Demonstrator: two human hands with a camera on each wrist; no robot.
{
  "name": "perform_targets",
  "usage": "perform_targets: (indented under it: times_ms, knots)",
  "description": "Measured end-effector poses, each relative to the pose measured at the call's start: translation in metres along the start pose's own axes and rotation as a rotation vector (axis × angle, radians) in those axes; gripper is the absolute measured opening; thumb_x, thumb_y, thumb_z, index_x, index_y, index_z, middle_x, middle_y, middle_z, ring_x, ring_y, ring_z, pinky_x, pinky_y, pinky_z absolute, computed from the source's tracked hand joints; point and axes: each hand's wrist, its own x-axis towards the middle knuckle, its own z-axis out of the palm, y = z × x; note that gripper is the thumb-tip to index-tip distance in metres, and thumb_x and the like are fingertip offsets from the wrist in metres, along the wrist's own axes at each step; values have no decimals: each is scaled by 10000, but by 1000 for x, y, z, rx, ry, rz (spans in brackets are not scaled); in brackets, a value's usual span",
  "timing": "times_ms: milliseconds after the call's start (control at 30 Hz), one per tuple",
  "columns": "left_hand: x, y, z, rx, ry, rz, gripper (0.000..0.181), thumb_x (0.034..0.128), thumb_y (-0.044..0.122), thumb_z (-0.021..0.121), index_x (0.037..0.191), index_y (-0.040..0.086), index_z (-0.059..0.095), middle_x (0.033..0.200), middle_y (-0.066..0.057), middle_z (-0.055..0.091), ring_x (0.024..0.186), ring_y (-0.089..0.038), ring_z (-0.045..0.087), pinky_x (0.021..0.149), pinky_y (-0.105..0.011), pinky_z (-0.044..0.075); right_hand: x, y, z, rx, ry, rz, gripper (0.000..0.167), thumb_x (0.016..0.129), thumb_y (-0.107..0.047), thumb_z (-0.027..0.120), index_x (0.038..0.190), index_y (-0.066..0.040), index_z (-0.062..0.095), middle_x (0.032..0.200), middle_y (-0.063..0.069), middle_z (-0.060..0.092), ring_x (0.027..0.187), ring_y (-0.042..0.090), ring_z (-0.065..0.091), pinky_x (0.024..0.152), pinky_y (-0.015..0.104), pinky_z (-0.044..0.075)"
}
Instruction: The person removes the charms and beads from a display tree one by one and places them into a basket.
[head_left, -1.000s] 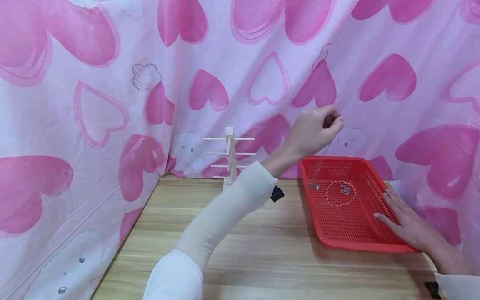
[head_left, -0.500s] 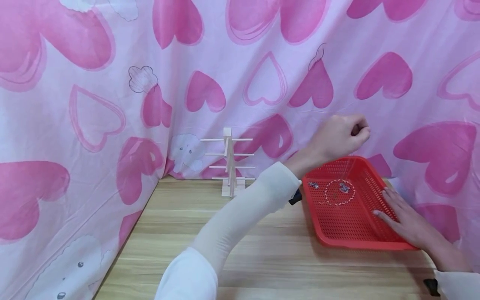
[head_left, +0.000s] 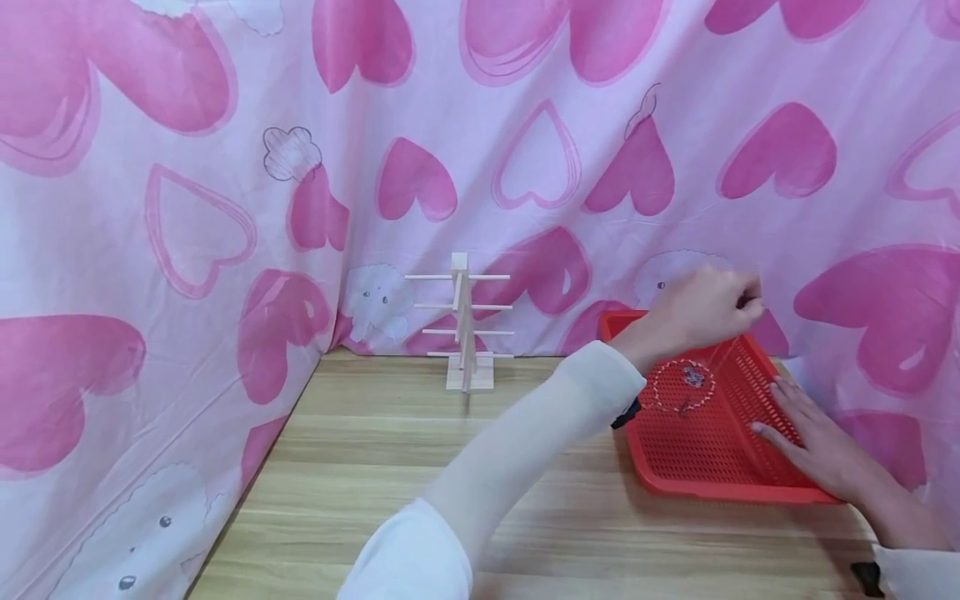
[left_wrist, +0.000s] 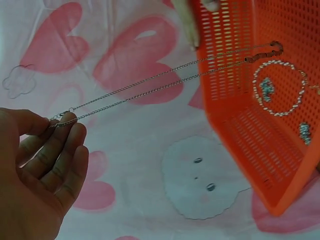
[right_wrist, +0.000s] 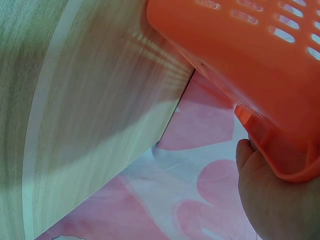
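In the left wrist view, my left hand (left_wrist: 42, 165) pinches a thin silver necklace chain by its clasp end, between thumb and fingertips. The chain's two strands stretch down to a reddish-brown beaded section (left_wrist: 276, 50) over the red basket (head_left: 735, 493). In the head view, this hand (head_left: 701, 308) is above the basket's far side and hides part of it. My right hand (head_left: 817, 450) grips the basket's right wall, thumb inside and fingers along the outside. Within the basket lie a red-and-white beaded loop (left_wrist: 280, 63) and two small silvery-blue clusters, one inside the loop (left_wrist: 266, 89).
A light wooden stand (head_left: 465, 333) with several thin horizontal pegs stands at the back of the wood-grain table (head_left: 360, 467), left of the basket. Pink heart-patterned cloth (head_left: 420, 75) hangs behind and along the sides.
My left hand has moved right and then down over the basket, still pinching the necklace. My right hand has stayed on the basket's wall, and the basket is in the same place.
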Motion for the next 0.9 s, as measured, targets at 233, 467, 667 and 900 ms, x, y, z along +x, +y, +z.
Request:
perform_targets:
  times_ms: [233, 467, 667, 900]
  knots:
    - [4, 4, 21, -7, -94, -49, 192, 1112, 347, 532, 1095, 298, 717, 878, 172, 670, 773, 36, 570, 714, -92, 458, 0, -1, 0, -13, -5, 14, 890, 1090, -376, 595, 1672, 70, 90, 1756, 309, -61, 1628, 508, -114, 1234, 801, -43]
    - [6, 4, 43, 2, -137, -73, 197, 1108, 351, 534, 1006, 304, 696, 816, 155, 630, 742, 22, 554, 668, -119, 463, -1, 0, 2, 4, 8, -9, 870, 1094, -345, 593, 1660, 97, 103, 1758, 305, -61, 1636, 475, -133, 1274, 722, -115]
    - [2, 6, 58, -42, -225, -148, 197, 1102, 379, 558, 1198, 365, 729, 897, 195, 664, 763, 35, 597, 681, -110, 488, -2, -1, 1, 11, -5, 3, 879, 1092, -346, 596, 1665, 88, 89, 1758, 305, -70, 1628, 507, -120, 1249, 776, -77]
    - [-6, 5, 73, -57, -255, -200, 180, 1086, 397, 603, 1217, 380, 725, 851, 180, 658, 726, 30, 572, 675, -94, 475, 1, -3, -2, 7, -24, 25, 906, 1084, -361, 608, 1675, 62, 67, 1759, 296, -88, 1616, 544, -101, 1171, 873, 12]
